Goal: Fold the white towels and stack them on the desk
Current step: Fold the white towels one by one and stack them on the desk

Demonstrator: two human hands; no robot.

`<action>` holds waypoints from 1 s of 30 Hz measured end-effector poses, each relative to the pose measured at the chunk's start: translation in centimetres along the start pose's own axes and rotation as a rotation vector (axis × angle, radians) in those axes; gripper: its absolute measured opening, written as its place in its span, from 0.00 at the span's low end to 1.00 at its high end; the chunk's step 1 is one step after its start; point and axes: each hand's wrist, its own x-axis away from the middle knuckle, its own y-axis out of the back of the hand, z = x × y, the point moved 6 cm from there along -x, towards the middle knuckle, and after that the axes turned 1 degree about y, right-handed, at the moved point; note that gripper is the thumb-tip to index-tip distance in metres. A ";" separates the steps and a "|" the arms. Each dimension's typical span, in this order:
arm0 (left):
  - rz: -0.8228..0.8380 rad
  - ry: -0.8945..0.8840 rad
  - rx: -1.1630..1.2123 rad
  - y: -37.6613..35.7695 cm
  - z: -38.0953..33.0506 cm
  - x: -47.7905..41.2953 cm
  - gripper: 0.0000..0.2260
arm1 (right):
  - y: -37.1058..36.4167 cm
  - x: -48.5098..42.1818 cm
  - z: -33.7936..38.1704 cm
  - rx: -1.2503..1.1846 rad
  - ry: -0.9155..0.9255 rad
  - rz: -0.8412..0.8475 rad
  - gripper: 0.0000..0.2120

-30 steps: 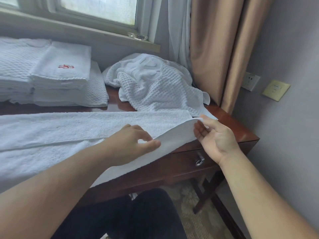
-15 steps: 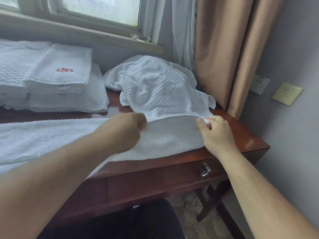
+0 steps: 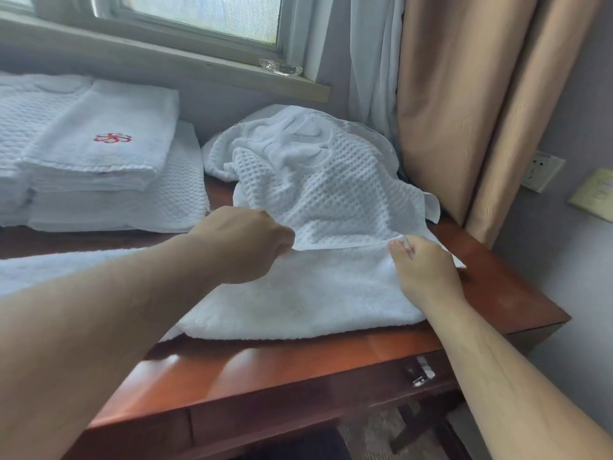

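- Pinching the far edge of the long white towel, both hands work at its right-hand end, which lies flat on the surface.
- Left hand: fingers curled tight, grip closed on that edge, with the fingertips hidden under the fist.
- Right hand: grip narrow, thumb and fingers nipping the towel's far right corner.
- Here's the relation that counts: the towel's long axis runs left to right along the surface. Nearly all its length stretches away to the left of both grips, passing under the left forearm and out of frame.
- So the held end is the right end. My read is that the next fold carries it leftward over that length, with the left hand nearer the bulk and the right hand out at the corner.
- Watch the loose waffle-weave heap right behind the held edge; I cannot tell if it is touching or just beside.
- The folded stack waits at the back left, well apart from both grips.
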 end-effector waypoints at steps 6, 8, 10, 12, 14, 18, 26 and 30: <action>-0.029 -0.039 0.018 -1.8 0.9 -0.9 0.10 | -1.2 -0.9 -1.3 0.052 -0.017 -0.006 0.19; -0.013 -0.029 0.040 -2.3 1.1 -0.9 0.11 | -1.7 -1.1 -1.3 0.092 -0.034 0.039 0.16; -0.004 -0.014 0.064 -3.0 1.2 -0.7 0.11 | -2.0 -0.6 -1.1 0.146 -0.053 0.067 0.09; 0.004 0.014 0.099 -3.5 1.5 -0.2 0.11 | -1.5 0.1 -0.4 0.225 -0.004 -0.035 0.10; 0.040 0.068 0.181 -3.8 2.1 0.7 0.12 | -1.0 1.1 1.2 0.266 0.083 -0.148 0.12; 0.044 0.133 0.278 -3.1 3.5 4.0 0.17 | -2.0 4.4 5.4 0.160 0.201 -0.158 0.08; -0.031 0.431 0.465 0.8 10.9 17.0 0.14 | -7.6 13.4 17.6 -0.092 0.481 0.152 0.17; -0.143 0.616 0.492 2.5 15.0 24.9 0.06 | -9.0 17.9 24.2 -0.145 0.764 0.226 0.17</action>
